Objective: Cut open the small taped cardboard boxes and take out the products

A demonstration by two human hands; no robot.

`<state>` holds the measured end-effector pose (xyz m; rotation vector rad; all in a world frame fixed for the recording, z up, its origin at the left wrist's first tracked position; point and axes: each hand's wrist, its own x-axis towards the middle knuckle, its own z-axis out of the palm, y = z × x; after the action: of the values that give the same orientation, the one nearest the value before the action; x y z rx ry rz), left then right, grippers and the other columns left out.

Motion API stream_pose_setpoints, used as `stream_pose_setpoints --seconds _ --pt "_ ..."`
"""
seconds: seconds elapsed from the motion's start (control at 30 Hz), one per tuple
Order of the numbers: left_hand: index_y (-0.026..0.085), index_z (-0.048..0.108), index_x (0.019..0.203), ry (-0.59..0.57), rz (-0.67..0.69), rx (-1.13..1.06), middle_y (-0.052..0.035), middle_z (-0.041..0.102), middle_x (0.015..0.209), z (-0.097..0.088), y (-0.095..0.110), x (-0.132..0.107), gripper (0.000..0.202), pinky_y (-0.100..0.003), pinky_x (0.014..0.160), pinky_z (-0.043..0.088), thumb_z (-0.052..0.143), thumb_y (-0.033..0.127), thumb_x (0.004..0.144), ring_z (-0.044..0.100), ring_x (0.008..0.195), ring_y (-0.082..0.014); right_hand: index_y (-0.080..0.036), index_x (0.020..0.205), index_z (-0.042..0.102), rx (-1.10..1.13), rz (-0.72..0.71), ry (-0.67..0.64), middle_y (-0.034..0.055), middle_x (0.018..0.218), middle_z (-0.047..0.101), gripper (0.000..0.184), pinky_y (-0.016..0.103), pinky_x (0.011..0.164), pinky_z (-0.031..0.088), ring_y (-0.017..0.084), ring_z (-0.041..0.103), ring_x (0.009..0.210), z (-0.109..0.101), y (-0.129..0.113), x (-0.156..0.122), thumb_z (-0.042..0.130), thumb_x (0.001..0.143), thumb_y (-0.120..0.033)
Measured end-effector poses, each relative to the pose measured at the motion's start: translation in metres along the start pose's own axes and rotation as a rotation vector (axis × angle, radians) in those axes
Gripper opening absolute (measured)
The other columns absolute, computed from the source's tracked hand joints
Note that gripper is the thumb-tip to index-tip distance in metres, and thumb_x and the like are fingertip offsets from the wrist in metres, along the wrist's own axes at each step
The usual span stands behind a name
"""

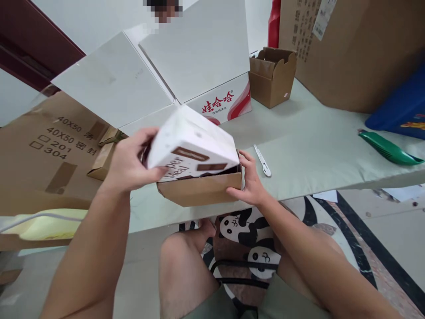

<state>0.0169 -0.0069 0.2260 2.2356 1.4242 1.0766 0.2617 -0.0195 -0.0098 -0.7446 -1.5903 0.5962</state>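
My left hand [131,161] grips the left end of a white printed box [191,144] with brown lettering, tilted above a small brown cardboard box [199,188] at the table's front edge. The white box's lower edge sits inside the cardboard box's opening. My right hand [249,181] clasps the right side of the cardboard box, fingers curled around its corner.
A large white carton [219,102] with red print and open flaps stands behind. A small open cardboard box [272,75], a white pen-like tool [263,161], a green knife [387,148], a blue bin [403,106] and big brown cartons [352,48] lie on the pale green table [315,146].
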Motion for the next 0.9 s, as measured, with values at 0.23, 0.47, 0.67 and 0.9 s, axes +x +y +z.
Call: stream_pose_setpoints --seconds 0.23,0.47,0.67,0.9 --pt "0.024 0.066 0.101 0.528 0.012 -0.478 -0.0028 0.071 0.083 0.012 -0.010 -0.009 0.053 -0.047 0.096 0.060 0.074 0.052 0.056 0.070 0.104 -0.0305 -0.033 0.131 0.044 -0.113 0.102 0.011 0.0143 0.146 0.037 0.080 0.066 0.109 0.048 0.040 0.044 0.141 0.037 -0.008 0.001 0.083 0.069 -0.064" --pt "0.024 0.063 0.115 0.539 -0.111 -0.584 -0.0031 0.079 0.097 0.022 0.004 -0.030 0.056 -0.050 0.100 0.062 0.063 0.040 0.061 0.072 0.113 -0.0334 -0.032 0.158 0.038 -0.197 0.331 -0.127 0.0162 0.145 0.049 0.086 0.062 0.101 0.055 0.038 0.058 0.127 0.065 -0.014 0.022 0.073 0.080 -0.039" --pt "0.024 0.067 0.098 0.446 -0.203 -0.697 -0.0055 0.079 0.084 0.042 0.000 -0.059 0.041 -0.051 0.091 0.065 0.070 0.047 0.064 0.075 0.108 -0.0370 -0.025 0.142 0.053 0.011 0.276 -0.009 0.0144 0.144 0.062 0.049 0.056 0.114 0.049 0.031 0.058 0.136 0.025 -0.027 0.014 0.047 0.100 -0.050" --pt "0.025 0.062 0.117 0.099 -0.222 -0.808 -0.0112 0.077 0.112 0.082 -0.003 -0.093 0.054 -0.051 0.093 0.065 0.073 0.063 0.081 0.072 0.118 -0.0352 -0.028 0.157 0.031 0.154 0.141 0.036 0.0141 0.147 0.059 0.076 0.050 0.107 0.056 0.032 0.061 0.133 -0.005 -0.086 -0.021 0.051 0.095 -0.070"
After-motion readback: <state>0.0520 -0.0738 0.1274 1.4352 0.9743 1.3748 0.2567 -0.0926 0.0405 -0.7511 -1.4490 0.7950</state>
